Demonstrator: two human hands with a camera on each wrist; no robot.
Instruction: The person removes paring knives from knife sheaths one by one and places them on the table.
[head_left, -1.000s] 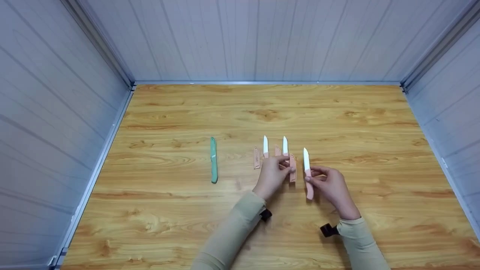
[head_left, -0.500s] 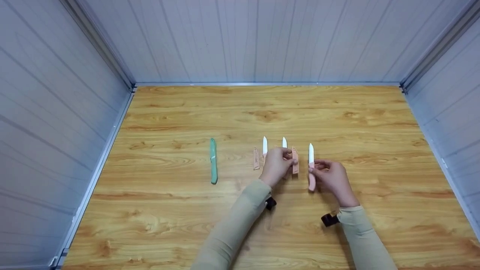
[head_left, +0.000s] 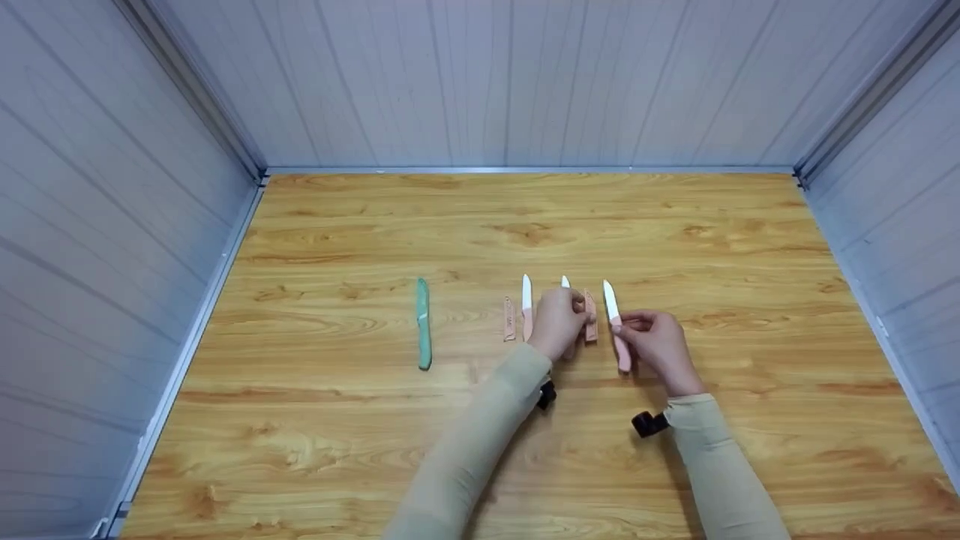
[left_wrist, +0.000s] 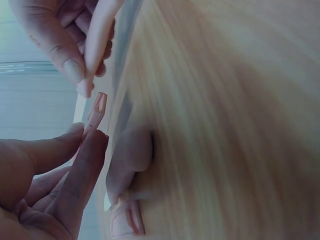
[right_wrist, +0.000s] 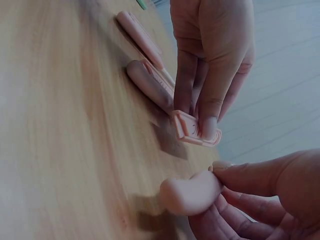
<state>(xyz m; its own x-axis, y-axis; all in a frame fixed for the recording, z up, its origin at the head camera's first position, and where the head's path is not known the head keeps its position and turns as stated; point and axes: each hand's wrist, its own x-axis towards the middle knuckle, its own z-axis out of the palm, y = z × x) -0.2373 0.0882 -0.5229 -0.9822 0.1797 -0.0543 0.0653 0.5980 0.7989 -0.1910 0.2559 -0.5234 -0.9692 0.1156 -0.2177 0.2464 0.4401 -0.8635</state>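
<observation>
In the head view my left hand [head_left: 556, 322] pinches a pink knife sheath [head_left: 591, 322] between thumb and fingers. The right wrist view shows the open end of this sheath [right_wrist: 187, 131]. To its right, my right hand [head_left: 661, 346] grips a paring knife [head_left: 612, 301] by its pink handle. Its white blade is bare and points away, tip leaning left, a short gap from the sheath. Two similar bare knives lie on the table: one [head_left: 526, 294] left of my left hand, the other [head_left: 565, 282] mostly hidden beneath that hand.
Another pink sheath [head_left: 509, 319] lies left of the bare knives. Further left is a green knife [head_left: 424, 326] with its cover on. Everything rests on a wood-grain table [head_left: 315, 420] bordered by pale panel walls [head_left: 480, 82] at the back and sides.
Both hands have moved slightly away from me with the sheath and the knife. The held knife went right, then came back left toward the sheath, its tip now leaning left.
</observation>
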